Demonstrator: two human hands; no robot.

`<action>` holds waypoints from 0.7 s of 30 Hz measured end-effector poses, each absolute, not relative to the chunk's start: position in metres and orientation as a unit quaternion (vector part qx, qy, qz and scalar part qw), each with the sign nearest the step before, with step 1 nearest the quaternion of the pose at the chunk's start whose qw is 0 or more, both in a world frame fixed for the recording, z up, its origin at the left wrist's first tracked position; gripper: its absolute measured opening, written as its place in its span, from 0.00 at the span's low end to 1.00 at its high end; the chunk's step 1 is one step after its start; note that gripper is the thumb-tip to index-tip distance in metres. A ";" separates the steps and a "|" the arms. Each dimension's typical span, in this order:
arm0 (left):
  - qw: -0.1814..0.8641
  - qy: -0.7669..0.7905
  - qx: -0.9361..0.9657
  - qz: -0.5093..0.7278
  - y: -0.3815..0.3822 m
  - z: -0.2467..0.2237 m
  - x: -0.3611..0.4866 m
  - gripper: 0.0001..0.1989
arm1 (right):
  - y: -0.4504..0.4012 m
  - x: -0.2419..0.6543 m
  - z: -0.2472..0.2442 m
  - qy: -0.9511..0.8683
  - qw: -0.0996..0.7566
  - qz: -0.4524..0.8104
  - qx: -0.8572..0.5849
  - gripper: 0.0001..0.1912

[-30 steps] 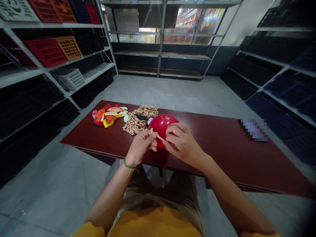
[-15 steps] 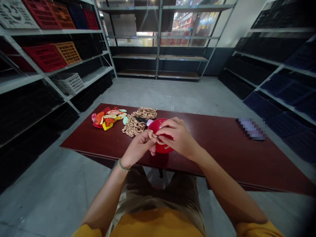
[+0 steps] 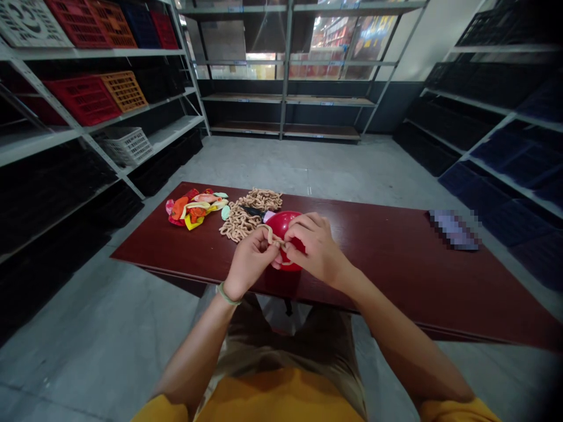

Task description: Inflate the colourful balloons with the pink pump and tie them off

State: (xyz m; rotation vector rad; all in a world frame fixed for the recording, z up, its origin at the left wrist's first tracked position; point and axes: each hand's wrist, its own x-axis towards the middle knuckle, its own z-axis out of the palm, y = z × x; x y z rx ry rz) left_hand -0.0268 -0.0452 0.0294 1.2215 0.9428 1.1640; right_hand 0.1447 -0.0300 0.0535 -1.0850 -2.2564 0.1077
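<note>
Over a glossy red bowl (image 3: 288,219), both my hands work close together on a tan cord (image 3: 270,235). My left hand (image 3: 253,258) pinches it between thumb and fingers, and a loop of it stands up above the thumb. With bent fingertips, my right hand (image 3: 317,246) grips the same cord just to the right. Part of the cord hangs below the fingers in front of the bowl; where exactly it crosses is hidden. Behind my left hand lies a heap of similar tan cord (image 3: 240,225). A dark object (image 3: 253,211) with a pale lilac end rests between the heap and the bowl.
Colourful limp pieces (image 3: 193,208) lie heaped on the left of the dark red table (image 3: 387,264). A blurred-out flat object (image 3: 453,230) is at its right end. Shelves with crates (image 3: 83,99) stand to the left, and more shelving is behind and to the right.
My right fingertips have drawn in closer to my left ones on the cord, and less of its end sticks out below. The whole view has shifted slightly.
</note>
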 end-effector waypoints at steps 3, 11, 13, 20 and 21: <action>0.532 0.412 0.527 0.519 -0.047 0.026 -0.023 0.12 | -0.032 0.143 0.053 -0.849 0.328 0.037 -0.412 0.02; 0.432 0.425 0.512 0.608 -0.044 0.016 -0.017 0.10 | -0.039 0.132 0.051 -0.825 0.403 0.025 -0.395 0.06; 0.449 0.399 0.497 0.626 -0.041 0.014 -0.018 0.12 | -0.040 0.135 0.054 -0.832 0.401 0.026 -0.383 0.06; 0.483 0.375 0.489 0.622 -0.039 0.010 -0.021 0.13 | -0.030 0.153 0.068 -0.821 0.413 0.032 -0.392 0.05; 0.482 0.376 0.493 0.618 -0.040 0.010 -0.021 0.13 | -0.029 0.153 0.068 -0.829 0.393 0.029 -0.396 0.05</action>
